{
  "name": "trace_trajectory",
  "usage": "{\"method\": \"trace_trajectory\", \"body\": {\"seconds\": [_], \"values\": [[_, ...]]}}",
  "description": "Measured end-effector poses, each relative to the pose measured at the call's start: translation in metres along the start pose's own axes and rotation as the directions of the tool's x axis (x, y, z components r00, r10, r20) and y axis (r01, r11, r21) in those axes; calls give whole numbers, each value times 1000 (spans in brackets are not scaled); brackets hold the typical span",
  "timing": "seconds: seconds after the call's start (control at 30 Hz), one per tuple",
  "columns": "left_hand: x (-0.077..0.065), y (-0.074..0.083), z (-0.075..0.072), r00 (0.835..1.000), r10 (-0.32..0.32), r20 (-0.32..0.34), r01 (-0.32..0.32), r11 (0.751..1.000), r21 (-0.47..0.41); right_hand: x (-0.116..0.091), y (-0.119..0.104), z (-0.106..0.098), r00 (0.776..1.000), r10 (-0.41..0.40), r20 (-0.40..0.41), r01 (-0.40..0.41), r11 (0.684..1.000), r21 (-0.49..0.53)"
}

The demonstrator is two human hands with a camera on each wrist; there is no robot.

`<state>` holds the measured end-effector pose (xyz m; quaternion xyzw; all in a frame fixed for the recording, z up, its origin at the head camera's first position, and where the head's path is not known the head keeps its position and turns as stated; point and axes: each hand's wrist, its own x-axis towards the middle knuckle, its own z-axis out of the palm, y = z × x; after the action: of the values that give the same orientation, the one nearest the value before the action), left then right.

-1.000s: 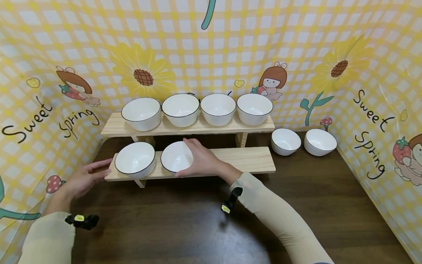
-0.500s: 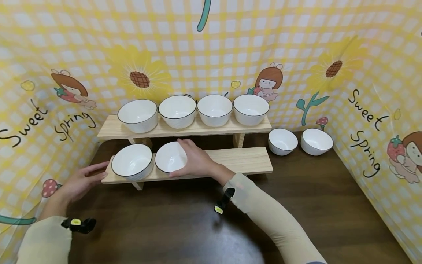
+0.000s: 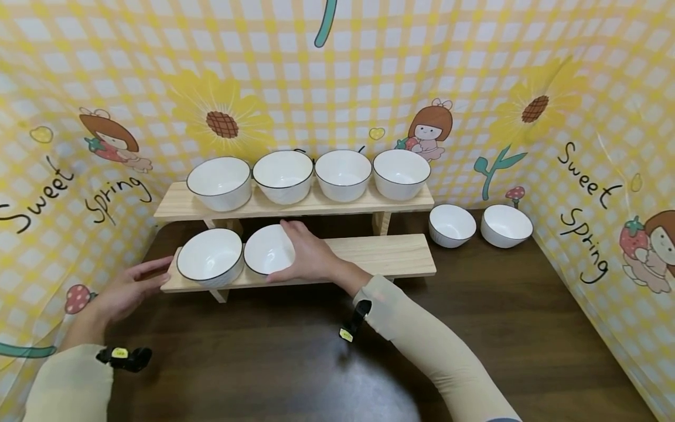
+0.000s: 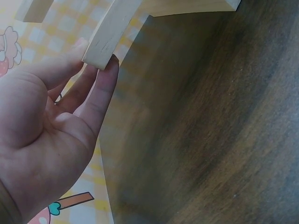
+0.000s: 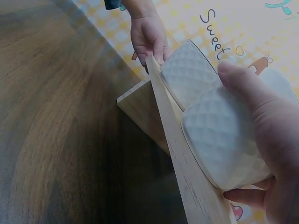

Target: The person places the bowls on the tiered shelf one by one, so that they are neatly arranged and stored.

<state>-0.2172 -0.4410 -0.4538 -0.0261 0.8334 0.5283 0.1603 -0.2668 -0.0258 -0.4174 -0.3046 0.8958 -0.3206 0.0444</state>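
My right hand (image 3: 311, 253) grips a white bowl (image 3: 268, 251) with a dark rim, which stands on the lower wooden shelf (image 3: 385, 255). Quilted texture shows on the outside of this bowl in the right wrist view, with the thumb (image 5: 247, 84) lying along it. Beside it, at the shelf's left end, sits another white bowl (image 3: 210, 255); the two are touching or nearly so. My left hand (image 3: 123, 292) pinches that end of the lower shelf, thumb on one face of the board (image 4: 110, 37) and fingers on the other in the left wrist view.
Behind, the upper shelf (image 3: 242, 205) carries a row of several white bowls (image 3: 344, 174). Two smaller white bowls (image 3: 452, 225) (image 3: 506, 225) stand on the dark wooden table (image 3: 295, 346) at the right. Yellow checked cloth (image 3: 337, 76) closes the back and sides.
My right hand has slid the gripped bowl a little left, narrowing the gap to the bowl at the shelf's end. The left hand keeps its hold. The head view has shifted slightly.
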Motion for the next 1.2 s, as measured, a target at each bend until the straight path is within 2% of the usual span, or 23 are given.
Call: {"method": "trace_trajectory", "body": {"seconds": [0.3,0.63,0.93,1.2], "values": [[0,-1,0,1000,-4,-6,4,1000,-9,0,-1,-1,999,-21,25,20,999,31],[3,-1,-2,1000,-8,-7,8,1000,-1,-3,2,-10,998,11,59,-17,995,94],[2,-2,0,1000,4,-10,-5,1000,-1,-17,13,-21,997,-39,61,39,999,-12],[0,1,1,1000,-7,-7,7,1000,-2,-44,25,-37,994,-50,102,72,971,-226]]}}
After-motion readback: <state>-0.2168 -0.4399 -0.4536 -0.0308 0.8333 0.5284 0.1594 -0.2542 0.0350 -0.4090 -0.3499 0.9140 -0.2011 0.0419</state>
